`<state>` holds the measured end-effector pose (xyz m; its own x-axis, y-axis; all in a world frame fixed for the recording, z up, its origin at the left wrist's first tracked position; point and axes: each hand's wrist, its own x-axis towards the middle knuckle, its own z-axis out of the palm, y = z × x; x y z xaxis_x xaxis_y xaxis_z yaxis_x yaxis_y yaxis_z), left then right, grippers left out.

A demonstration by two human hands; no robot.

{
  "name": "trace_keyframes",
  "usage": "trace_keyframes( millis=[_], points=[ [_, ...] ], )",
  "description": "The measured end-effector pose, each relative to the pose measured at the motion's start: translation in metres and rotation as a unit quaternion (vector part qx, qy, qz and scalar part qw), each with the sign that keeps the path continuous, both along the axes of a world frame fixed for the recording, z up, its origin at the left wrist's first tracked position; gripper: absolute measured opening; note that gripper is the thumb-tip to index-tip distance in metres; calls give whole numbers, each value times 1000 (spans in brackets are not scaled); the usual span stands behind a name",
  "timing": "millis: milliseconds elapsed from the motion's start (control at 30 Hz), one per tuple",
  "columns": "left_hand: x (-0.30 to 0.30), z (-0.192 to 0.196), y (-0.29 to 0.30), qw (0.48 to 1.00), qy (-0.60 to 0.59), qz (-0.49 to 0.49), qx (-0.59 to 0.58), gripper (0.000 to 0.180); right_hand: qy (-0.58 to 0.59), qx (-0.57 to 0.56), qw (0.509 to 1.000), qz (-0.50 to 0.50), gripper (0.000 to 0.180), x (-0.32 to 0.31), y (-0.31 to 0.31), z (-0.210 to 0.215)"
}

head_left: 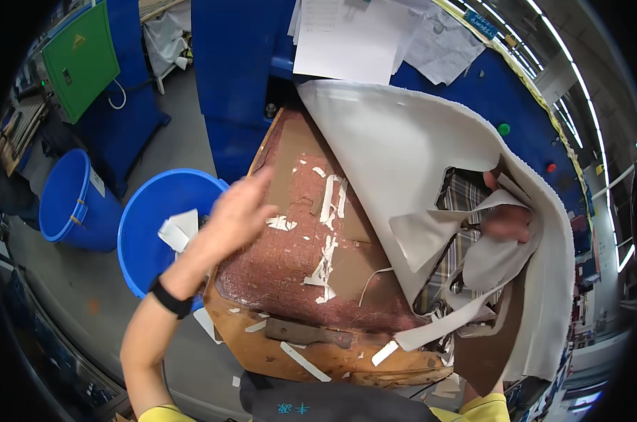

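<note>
We see our left hand point(237, 207) out flat over the left edge of the worn brown board point(311, 281), fingers spread, nothing in it, hovering between the board and the nearer blue bin point(146, 246). Our right hand point(507, 221) is buried in the folds of the big cream sheet point(403, 141); it looks pinched on a cut flap near a hole in the sheet, but the fingers are mostly hidden so we cannot tell how tight the hold is

The cream sheet drapes over the right half of the board and up against the blue machine point(241, 56) behind it, with plaid cloth point(455, 204) showing through the hole. We judge it soft, floppy, fairly light for its size, thick enough to hold a curl; it will sag and drag if lifted by one corner, so take it at an edge or at the cut rim, two hands well apart. Loose strips hang at the lower right and could snag

Board surface is rough, reddish, scuffed, with white scraps point(325, 257) stuck on it and chipped wooden rim at the front. Grey concrete floor, second blue bin point(68, 200) further left, green cabinet point(79, 56) top left, papers point(346, 35) pinned up top, strip lights on the right
</note>
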<state>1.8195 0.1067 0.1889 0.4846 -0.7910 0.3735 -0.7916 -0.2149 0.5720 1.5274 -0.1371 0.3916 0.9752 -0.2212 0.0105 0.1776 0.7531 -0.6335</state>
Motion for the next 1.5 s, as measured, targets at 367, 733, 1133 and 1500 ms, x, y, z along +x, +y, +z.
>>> trace_keyframes(
  millis=[367, 733, 1133, 1500],
  points=[
    [-29, -22, -130, 989, -34, -4, 140, 54, 88, -45, 986, -135, 44, 6, 20, -2],
    [53, -1, 101, 967, 200, 113, 112, 39, 86, -82, 985, -128, 46, 24, 30, -21],
    [-68, 11, 69, 875, 481, 61, 9, 49, 112, -510, 852, 38, 34, 49, 130, -112],
    [-55, -2, 66, 817, 567, 75, 76, 47, 514, -548, 559, -351, 22, -207, 29, -126]
  ],
)
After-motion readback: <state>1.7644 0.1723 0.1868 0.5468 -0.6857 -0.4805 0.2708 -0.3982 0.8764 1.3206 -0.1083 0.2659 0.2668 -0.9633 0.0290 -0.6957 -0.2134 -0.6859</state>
